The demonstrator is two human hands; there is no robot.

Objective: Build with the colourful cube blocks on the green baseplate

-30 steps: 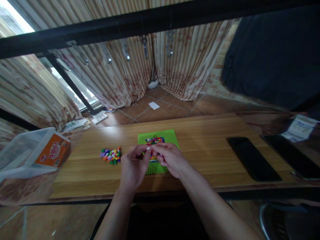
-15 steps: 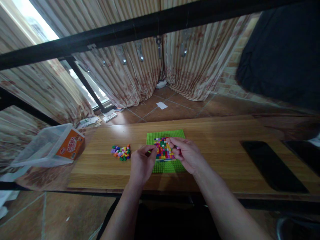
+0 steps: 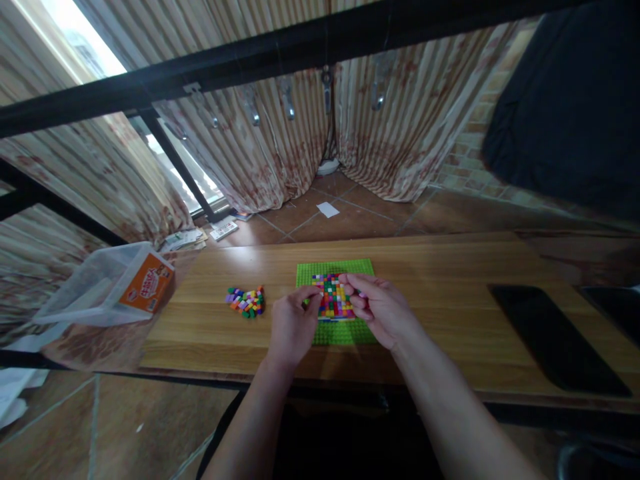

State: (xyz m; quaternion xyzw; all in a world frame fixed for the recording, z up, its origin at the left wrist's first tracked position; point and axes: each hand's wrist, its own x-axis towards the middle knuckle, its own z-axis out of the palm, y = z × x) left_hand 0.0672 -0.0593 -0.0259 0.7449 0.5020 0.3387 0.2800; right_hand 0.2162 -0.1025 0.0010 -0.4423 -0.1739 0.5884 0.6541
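A green studded baseplate (image 3: 345, 333) lies on the wooden table, with a block of small multicoloured toy bricks (image 3: 335, 303) set on its middle. Over the left side of that block, my left hand (image 3: 293, 327) has thumb and forefinger pinched together; what is between them is too small to make out. My right hand (image 3: 383, 310) is closed above the block's right side, its fingers curled round a small pink-purple toy brick (image 3: 362, 295). Both hands partly cover the bricks. Left of my left hand sits a loose pile of coloured bricks (image 3: 246, 302).
A clear plastic box (image 3: 95, 287) with an orange label stands at the table's left end. On the right lies a black phone-like slab (image 3: 555, 340), with another dark flat object (image 3: 613, 310) beyond it. A dark bar (image 3: 225, 73) crosses in front of the curtains.
The whole view has shifted slightly. My left hand has moved a little right over the bricks, while my right hand keeps nearly the same place and grip.
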